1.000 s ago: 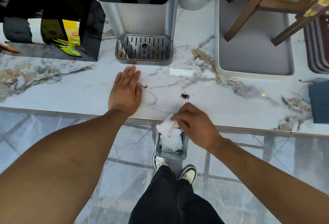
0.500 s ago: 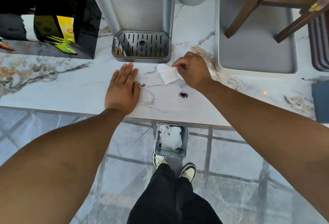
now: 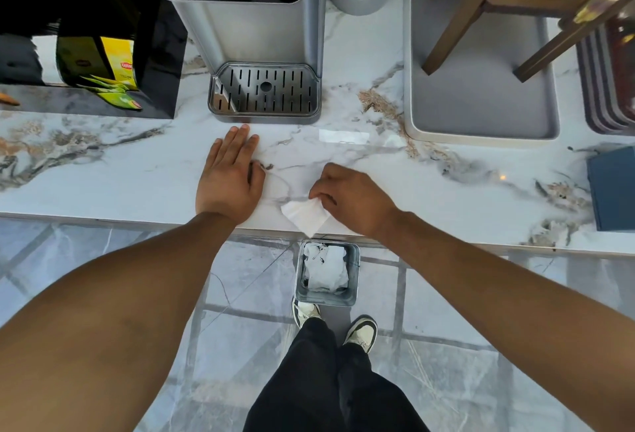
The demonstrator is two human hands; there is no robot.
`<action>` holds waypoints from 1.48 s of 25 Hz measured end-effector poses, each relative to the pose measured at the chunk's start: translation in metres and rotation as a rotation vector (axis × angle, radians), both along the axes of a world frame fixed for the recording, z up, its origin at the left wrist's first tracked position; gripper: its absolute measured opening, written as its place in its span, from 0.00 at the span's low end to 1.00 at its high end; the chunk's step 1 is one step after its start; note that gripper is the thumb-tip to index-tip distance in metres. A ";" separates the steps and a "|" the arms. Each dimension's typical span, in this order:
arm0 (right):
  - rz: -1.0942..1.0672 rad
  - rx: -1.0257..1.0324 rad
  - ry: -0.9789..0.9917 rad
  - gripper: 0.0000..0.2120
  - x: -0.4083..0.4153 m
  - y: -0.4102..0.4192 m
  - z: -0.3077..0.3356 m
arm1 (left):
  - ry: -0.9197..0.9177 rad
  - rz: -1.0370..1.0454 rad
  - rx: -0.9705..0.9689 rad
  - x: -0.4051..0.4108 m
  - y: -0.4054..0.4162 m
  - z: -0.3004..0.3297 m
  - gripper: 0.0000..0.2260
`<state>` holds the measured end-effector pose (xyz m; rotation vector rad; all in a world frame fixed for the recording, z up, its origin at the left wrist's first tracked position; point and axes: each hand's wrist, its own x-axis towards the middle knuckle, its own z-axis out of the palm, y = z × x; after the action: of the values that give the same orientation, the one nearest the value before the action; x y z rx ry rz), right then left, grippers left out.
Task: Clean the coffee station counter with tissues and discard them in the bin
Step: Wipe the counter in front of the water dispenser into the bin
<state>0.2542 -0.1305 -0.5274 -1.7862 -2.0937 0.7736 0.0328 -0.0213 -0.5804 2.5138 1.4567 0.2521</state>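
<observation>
1. Used tissues are already seen in the bin, at 6 o'clock below the counter edge.
2. A tissue is pinched by the right hand at that edge; discarding is left.
3. The left hand is spread flat at 9 o'clock of it.
4. A dark speck is left by the thumb.

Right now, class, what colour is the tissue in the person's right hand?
White; the tissue shows best in the head view, pinched by the right hand.

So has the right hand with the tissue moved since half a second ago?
Yes. The right hand has pulled the tissue back from near the drip tray to the counter's front edge, above the bin.
</observation>
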 end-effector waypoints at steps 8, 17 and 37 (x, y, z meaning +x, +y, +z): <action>0.031 -0.071 0.137 0.10 -0.003 -0.095 -0.003 | -0.011 -0.004 -0.007 0.000 -0.001 0.001 0.23; -0.590 0.215 0.148 0.10 0.058 -0.022 0.007 | -0.012 -0.003 -0.006 -0.001 0.000 -0.001 0.24; -0.374 0.020 0.228 0.11 0.007 -0.112 -0.021 | -0.016 -0.001 -0.011 -0.001 -0.001 0.003 0.23</action>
<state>0.2610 -0.2428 -0.5482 -1.8993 -1.5578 0.8007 0.0323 -0.0222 -0.5779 2.4983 1.4463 0.2624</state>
